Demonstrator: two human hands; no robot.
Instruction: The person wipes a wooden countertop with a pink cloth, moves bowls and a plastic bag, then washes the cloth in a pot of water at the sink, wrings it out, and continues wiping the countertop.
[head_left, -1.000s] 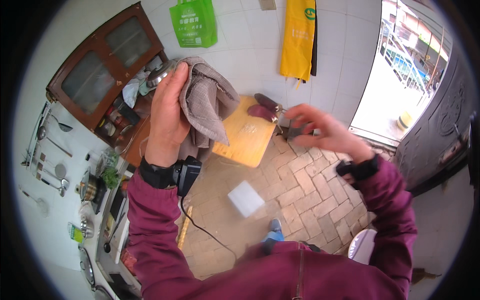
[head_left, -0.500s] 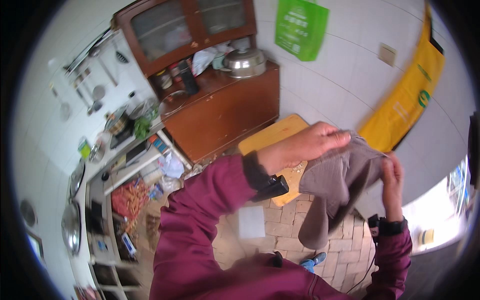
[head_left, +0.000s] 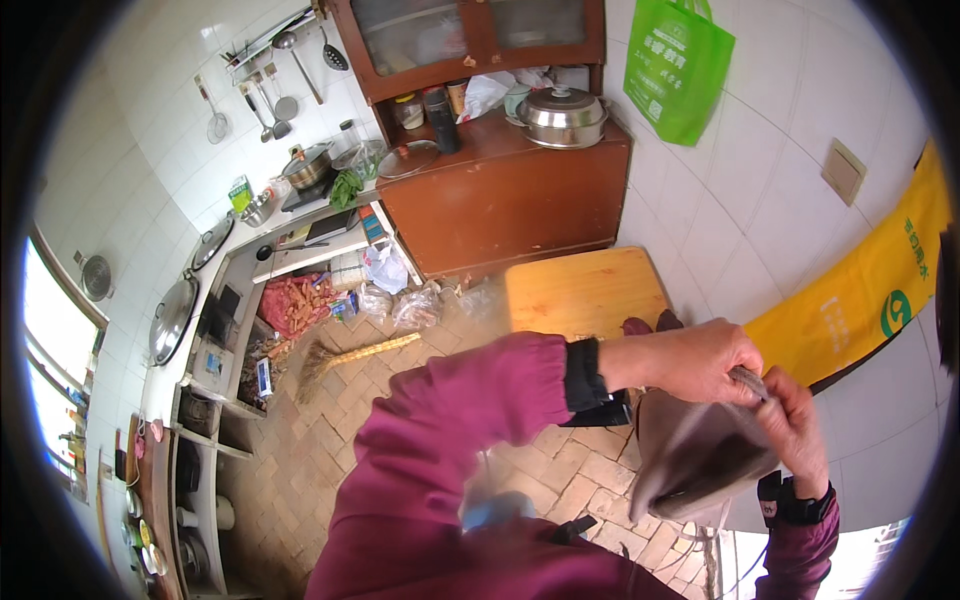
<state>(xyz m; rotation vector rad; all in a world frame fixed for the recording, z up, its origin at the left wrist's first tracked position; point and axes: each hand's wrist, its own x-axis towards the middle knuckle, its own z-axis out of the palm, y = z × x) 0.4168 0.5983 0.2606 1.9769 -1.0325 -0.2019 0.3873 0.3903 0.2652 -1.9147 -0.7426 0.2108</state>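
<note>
A grey-brown cloth (head_left: 690, 450) hangs in front of me on the right, its lower part in loose folds. My left hand (head_left: 722, 362) reaches across from the left and is closed on a bunched piece of the cloth's upper edge. Close beside it, my right hand (head_left: 797, 428) pinches the same edge from the right. The two hands almost touch. What kind of cloth article it is, I cannot tell.
Beyond my hands stands a low wooden table (head_left: 585, 290) against a brown cabinet (head_left: 500, 215) with a steel pot (head_left: 562, 117) on top. A broom (head_left: 350, 357) lies on the brick floor. At left runs a counter with pot lids (head_left: 175, 318). A yellow banner (head_left: 850, 290) hangs at right.
My hands have come together along the cloth's edge, where they were apart before. The cloth has bunched between them, and the view has shifted to the left, showing more counter and floor.
</note>
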